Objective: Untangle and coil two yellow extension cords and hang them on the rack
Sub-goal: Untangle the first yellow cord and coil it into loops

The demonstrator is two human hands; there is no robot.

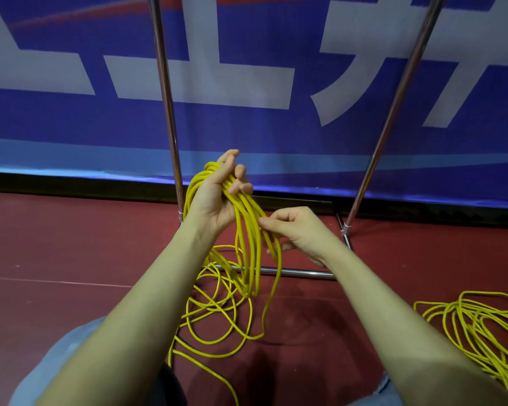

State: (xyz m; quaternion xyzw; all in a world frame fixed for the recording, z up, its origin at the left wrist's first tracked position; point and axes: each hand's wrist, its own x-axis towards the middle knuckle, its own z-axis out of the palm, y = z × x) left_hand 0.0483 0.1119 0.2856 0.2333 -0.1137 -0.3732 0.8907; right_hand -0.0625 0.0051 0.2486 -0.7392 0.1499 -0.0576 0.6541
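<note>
My left hand (pixel 217 194) is raised palm up and grips several loops of a yellow extension cord (pixel 248 230) that hang down from it. My right hand (pixel 294 230) pinches one strand of those loops just below and to the right. The rest of this cord lies in loose tangled loops (pixel 217 315) on the red floor under my arms. A second yellow cord (pixel 481 326) lies in a loose pile on the floor at the right edge. The metal rack (pixel 166 98) stands right behind my hands, with two upright poles and a base bar.
The rack's right pole (pixel 393 106) leans up to the right; its base bar (pixel 299 272) runs along the floor under the hanging loops. A blue banner wall (pixel 247 54) stands behind the rack. My knees in blue cloth (pixel 59 364) show at the bottom.
</note>
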